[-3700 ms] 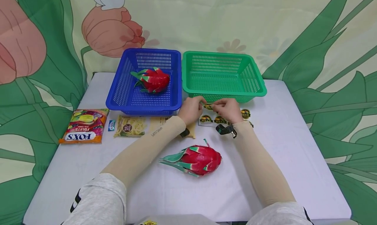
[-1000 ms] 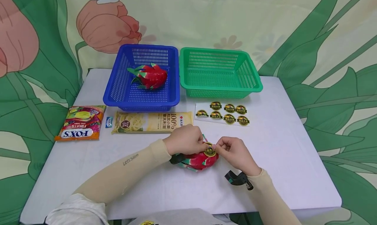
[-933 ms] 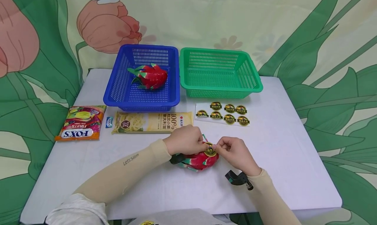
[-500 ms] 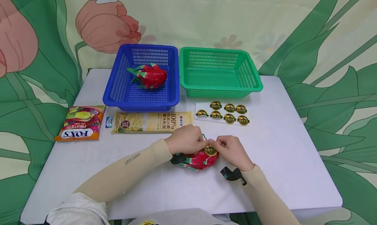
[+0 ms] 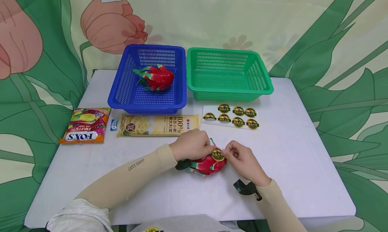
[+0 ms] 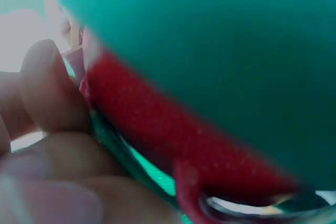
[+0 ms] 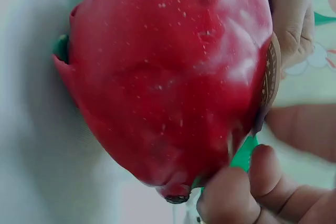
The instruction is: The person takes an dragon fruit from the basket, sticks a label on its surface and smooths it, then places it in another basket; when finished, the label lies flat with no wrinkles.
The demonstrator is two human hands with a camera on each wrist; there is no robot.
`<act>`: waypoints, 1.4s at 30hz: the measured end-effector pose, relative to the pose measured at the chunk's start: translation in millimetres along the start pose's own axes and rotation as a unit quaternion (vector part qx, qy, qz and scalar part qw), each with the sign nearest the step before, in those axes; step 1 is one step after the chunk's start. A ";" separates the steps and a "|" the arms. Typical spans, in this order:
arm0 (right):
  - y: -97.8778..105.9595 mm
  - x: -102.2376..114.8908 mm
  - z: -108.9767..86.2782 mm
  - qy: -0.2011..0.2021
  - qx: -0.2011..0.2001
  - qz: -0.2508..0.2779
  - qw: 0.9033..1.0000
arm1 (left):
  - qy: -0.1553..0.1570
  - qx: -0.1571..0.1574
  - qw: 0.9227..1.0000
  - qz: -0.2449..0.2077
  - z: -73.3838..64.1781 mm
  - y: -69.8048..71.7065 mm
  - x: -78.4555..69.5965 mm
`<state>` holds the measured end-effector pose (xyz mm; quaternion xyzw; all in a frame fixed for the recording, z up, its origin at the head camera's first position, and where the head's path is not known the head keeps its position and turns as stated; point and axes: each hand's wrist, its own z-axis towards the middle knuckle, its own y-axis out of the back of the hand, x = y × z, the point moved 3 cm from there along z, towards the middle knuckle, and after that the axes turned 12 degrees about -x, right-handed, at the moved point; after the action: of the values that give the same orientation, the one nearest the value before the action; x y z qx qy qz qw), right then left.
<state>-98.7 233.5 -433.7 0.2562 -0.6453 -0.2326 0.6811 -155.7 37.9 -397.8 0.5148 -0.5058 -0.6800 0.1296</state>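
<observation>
A red dragon fruit [image 5: 204, 166] with green scales lies on the white table near the middle, partly hidden under my left hand [image 5: 191, 145]. That hand grips its leafy end, the thumb lying over the edge of a round black and gold sticker [image 5: 217, 154] on the fruit. In the left wrist view, curled fingers [image 6: 50, 93] sit against the fruit's red side. My right hand [image 5: 244, 159] holds thumb and fingertips at the sticker's right edge. In the right wrist view, the sticker [image 7: 271, 72] lies along the fruit's side, fingertips [image 7: 264, 166] close to a green scale.
A sheet of several stickers [image 5: 231, 118] lies behind the hands. At the back stand a blue basket [image 5: 145, 107] with another dragon fruit [image 5: 159, 78] and a green basket [image 5: 230, 93]. A pasta pack [image 5: 159, 125], a small blue-white packet [image 5: 114, 124] and a candy bag [image 5: 86, 124] lie leftward.
Both hands came from the sticker sheet to the dragon fruit with a sticker, now on the fruit. Over the last second my right thumb moved along the sticker's top edge and back to its right edge.
</observation>
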 end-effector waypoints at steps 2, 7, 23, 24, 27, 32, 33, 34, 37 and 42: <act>0.0 -0.4 -1.7 0.005 0.005 0.024 1.000 | -0.007 -0.005 1.000 0.005 -0.9 1.8 -1.0; -1.3 -3.7 -1.4 0.016 0.010 0.067 0.998 | -0.028 -0.011 0.999 0.018 -3.1 4.4 -2.9; -5.9 -14.9 8.3 0.015 0.027 0.141 0.990 | -0.054 -0.010 0.998 0.002 1.5 6.6 2.0; -7.5 -13.3 9.7 0.002 0.023 0.134 0.991 | -0.056 -0.009 0.998 0.001 2.1 6.3 2.5; -13.2 -8.1 13.6 -0.042 0.002 0.093 0.995 | -0.057 -0.001 0.998 -0.008 3.5 3.5 3.2; -22.2 -1.3 13.5 -0.081 -0.033 0.028 0.996 | -0.045 0.017 0.999 -0.014 2.8 -3.1 2.7; -23.4 -0.9 13.0 -0.082 -0.036 0.025 0.996 | -0.044 0.018 0.999 -0.015 2.4 -4.1 2.8; -23.9 -1.0 12.2 -0.081 -0.039 0.027 0.996 | -0.043 0.018 0.999 -0.015 1.9 -4.8 2.8; -22.6 -3.6 8.3 -0.077 -0.043 0.051 0.995 | -0.042 0.017 0.999 -0.021 0.3 -5.5 3.3; -17.1 -13.5 -1.3 -0.036 -0.029 0.111 0.993 | -0.050 0.015 0.998 -0.028 -2.2 -3.5 3.8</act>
<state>-98.0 229.3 -455.1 0.1546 -0.6871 -0.1834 0.6858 -154.3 35.6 -402.8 0.4959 -0.5068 -0.7009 0.0770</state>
